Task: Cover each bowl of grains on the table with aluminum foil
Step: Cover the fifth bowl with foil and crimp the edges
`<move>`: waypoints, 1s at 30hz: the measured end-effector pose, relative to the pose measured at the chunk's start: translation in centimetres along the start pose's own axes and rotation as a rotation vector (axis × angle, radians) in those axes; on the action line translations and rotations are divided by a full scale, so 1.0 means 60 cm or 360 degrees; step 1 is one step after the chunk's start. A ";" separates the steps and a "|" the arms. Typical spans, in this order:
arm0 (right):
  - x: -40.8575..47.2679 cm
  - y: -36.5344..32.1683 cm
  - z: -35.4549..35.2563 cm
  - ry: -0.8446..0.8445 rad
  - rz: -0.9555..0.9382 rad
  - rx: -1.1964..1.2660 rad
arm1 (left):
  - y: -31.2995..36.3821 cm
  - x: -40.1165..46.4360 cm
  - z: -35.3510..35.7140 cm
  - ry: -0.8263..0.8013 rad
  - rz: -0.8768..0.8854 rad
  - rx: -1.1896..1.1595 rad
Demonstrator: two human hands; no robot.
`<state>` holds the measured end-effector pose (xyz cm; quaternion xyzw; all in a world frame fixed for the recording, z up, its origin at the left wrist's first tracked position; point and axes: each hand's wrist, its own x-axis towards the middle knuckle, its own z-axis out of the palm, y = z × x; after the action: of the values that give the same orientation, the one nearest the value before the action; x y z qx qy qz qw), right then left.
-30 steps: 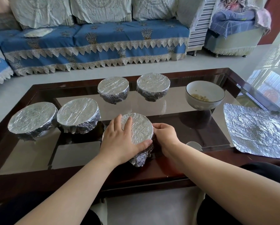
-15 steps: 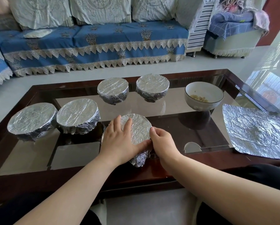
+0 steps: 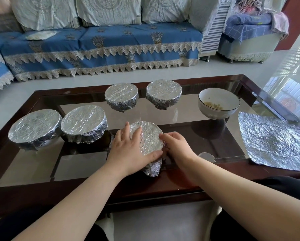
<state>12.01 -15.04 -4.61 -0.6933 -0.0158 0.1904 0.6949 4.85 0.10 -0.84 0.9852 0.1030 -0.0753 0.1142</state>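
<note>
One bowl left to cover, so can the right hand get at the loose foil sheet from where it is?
Probably yes. The foil sheet lies flat on the table's right side, and nothing stands between it and the right hand, now pressing the near bowl's foil.

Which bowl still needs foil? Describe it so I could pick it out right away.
Start at the glass-topped coffee table and go to its far right end. There, just behind the flat sheet of foil, stands the uncovered white bowl with pale grains in the bottom. It is the only open bowl; the other five are wrapped in foil, including the near one under both hands.
</note>
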 end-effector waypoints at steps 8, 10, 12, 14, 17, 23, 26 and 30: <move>0.039 -0.012 -0.025 -0.0018 -0.0045 -0.0407 | 0.016 -0.041 -0.004 -0.0093 0.0018 0.0177; 0.039 -0.013 -0.024 0.0002 -0.0108 -0.0518 | 0.014 -0.041 -0.010 -0.0051 0.0002 0.0275; 0.040 -0.011 -0.024 0.0018 -0.0177 -0.0564 | 0.011 -0.038 -0.015 0.0033 -0.0017 0.0393; 0.039 -0.010 -0.024 0.0023 -0.0253 -0.0568 | 0.009 -0.033 -0.017 0.0088 -0.0032 0.0445; 0.037 -0.012 -0.025 -0.0007 -0.0308 -0.0557 | 0.008 -0.023 -0.019 0.0058 0.0011 0.0418; 0.037 -0.013 -0.017 -0.0031 -0.0307 -0.0513 | -0.006 0.004 -0.013 -0.0124 0.0355 0.0270; 0.031 -0.015 -0.020 -0.0051 -0.0259 -0.0454 | -0.008 0.008 -0.008 -0.0177 0.0339 0.0240; 0.016 0.002 -0.030 -0.0216 -0.0146 -0.0055 | -0.009 0.007 -0.004 -0.0170 0.0309 0.0242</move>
<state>13.38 -16.47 -5.03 -0.6892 -0.0978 0.2046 0.6882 5.19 0.76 -0.78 0.9909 -0.0049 -0.1239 0.0514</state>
